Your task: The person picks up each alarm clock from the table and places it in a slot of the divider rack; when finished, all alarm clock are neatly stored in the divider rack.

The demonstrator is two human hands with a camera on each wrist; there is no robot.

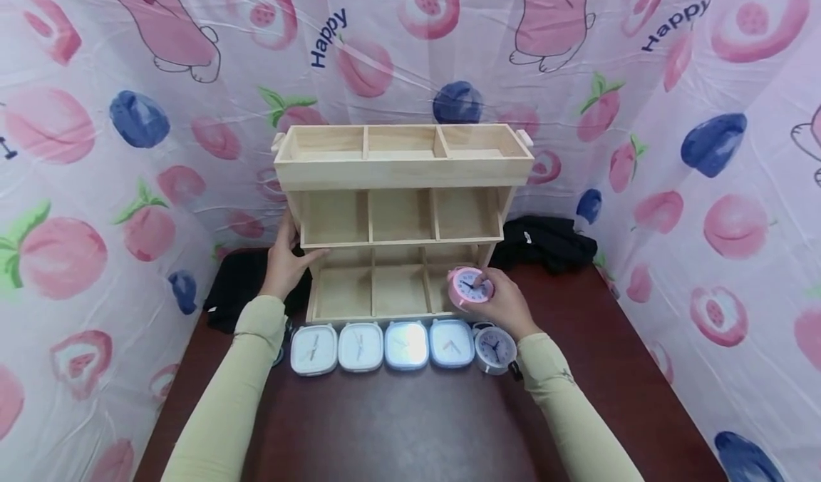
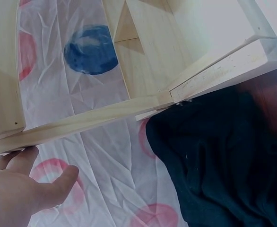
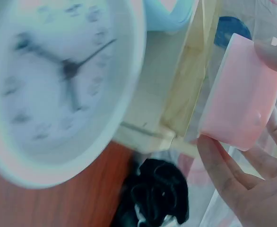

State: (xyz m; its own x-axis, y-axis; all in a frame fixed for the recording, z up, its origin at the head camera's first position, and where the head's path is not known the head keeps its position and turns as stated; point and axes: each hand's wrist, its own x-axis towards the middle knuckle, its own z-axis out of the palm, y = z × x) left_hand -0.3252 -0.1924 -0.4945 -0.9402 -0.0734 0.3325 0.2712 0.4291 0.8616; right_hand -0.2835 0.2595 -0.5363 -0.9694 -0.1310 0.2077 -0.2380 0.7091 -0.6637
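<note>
A three-tier wooden organizer with divided compartments stands in the middle of the table. My left hand is at its left side, thumb stretched out; in the left wrist view the fingers touch a wooden side strut. With my right hand I grip a small pink alarm clock, held by its sides in front of the lowest tier's right compartment. Its pink casing shows between thumb and fingers in the right wrist view. Below that hand stands a round white alarm clock.
Several square clocks, white and pale blue, line up along the organizer's front, left of the round one. Black cloth lies at left and another black cloth at right. Fruit-printed sheeting surrounds the dark red-brown table.
</note>
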